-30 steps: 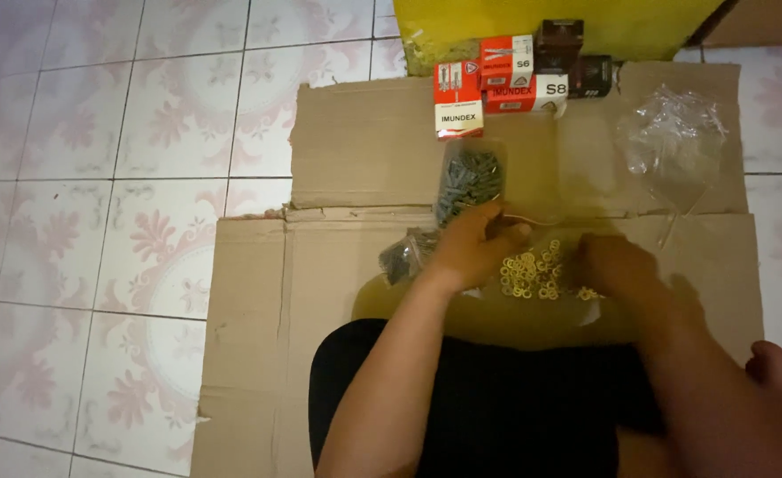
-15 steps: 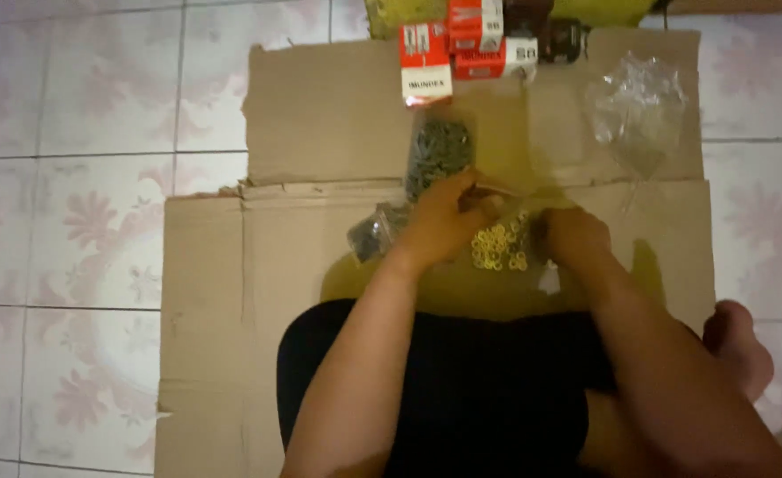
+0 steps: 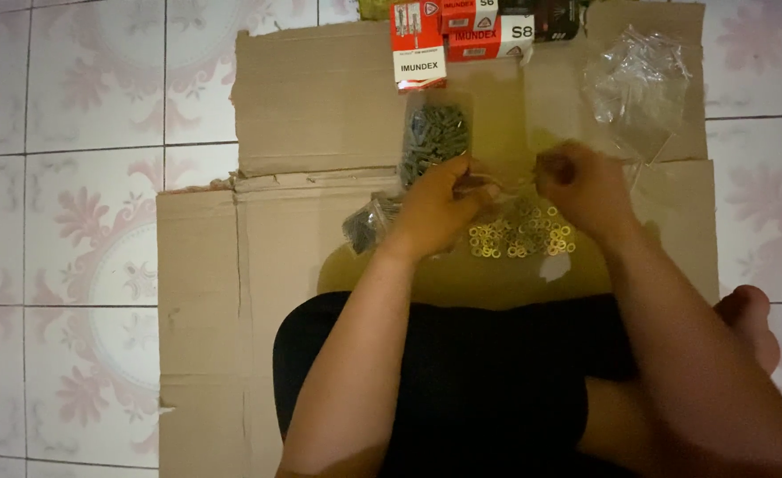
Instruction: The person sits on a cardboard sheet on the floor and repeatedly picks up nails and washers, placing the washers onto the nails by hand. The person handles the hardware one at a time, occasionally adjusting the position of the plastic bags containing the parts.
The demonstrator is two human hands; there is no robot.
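Observation:
My left hand (image 3: 440,208) and my right hand (image 3: 586,184) are held close together above a pile of small gold washers (image 3: 519,239) on the cardboard sheet (image 3: 302,97). Both hands have their fingers pinched, and a small thin piece (image 3: 508,181) spans the gap between them. It is too blurred to name. A clear bag of dark screws (image 3: 433,142) lies just beyond my left hand. A smaller bag of dark parts (image 3: 369,221) sits to its left.
Red and white small boxes (image 3: 419,44) stand at the far edge of the cardboard. An empty crumpled clear bag (image 3: 639,84) lies at the far right. My dark-clothed lap (image 3: 462,381) fills the near side. Patterned floor tiles (image 3: 63,221) surround the cardboard.
My right hand has lifted off the washer pile and moved away from me, level with my left hand. The view has shifted slightly.

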